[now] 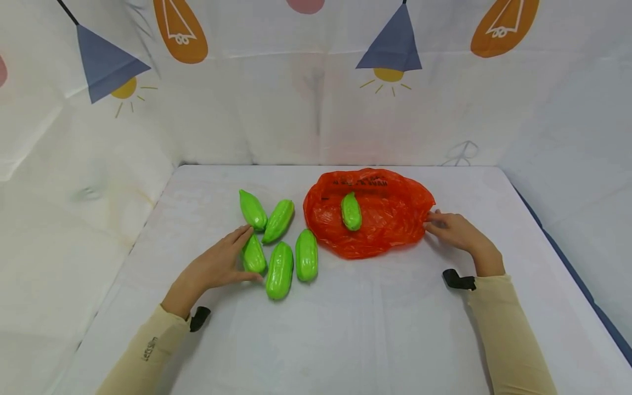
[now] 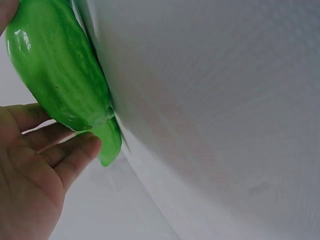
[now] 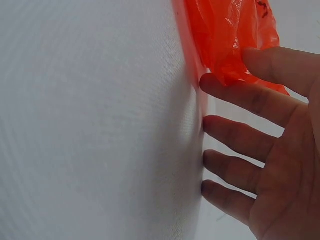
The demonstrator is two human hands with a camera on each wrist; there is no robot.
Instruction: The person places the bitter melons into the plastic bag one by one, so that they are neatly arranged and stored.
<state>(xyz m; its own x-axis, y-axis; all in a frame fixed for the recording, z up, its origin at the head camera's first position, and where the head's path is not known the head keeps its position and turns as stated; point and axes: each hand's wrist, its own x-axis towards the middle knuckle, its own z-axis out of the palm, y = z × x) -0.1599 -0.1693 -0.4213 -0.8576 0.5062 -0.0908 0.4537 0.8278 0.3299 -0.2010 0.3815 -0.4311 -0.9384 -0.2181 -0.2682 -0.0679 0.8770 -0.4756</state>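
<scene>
At the left of a loose group of glossy, ridged green bitter melons, my left hand (image 1: 217,262) spans one bitter melon (image 1: 254,255), thumb at its near end and fingers at its far end. In the left wrist view, that bitter melon (image 2: 60,65) lies between the thumb and fingers, on the table. A red plastic bag (image 1: 395,219) lies spread to the right, and one bitter melon (image 1: 351,212) rests on it. My right hand (image 1: 456,233) pinches the bag's right edge between thumb and index finger; its other fingers (image 3: 235,167) are spread, tips at the tabletop.
Several more bitter melons lie close by, among them one (image 1: 279,271) beside the left thumb and one (image 1: 306,255) near the bag. A white cloth covers the table (image 1: 345,329). Behind it hangs a white curtain (image 1: 276,109) with lamp prints.
</scene>
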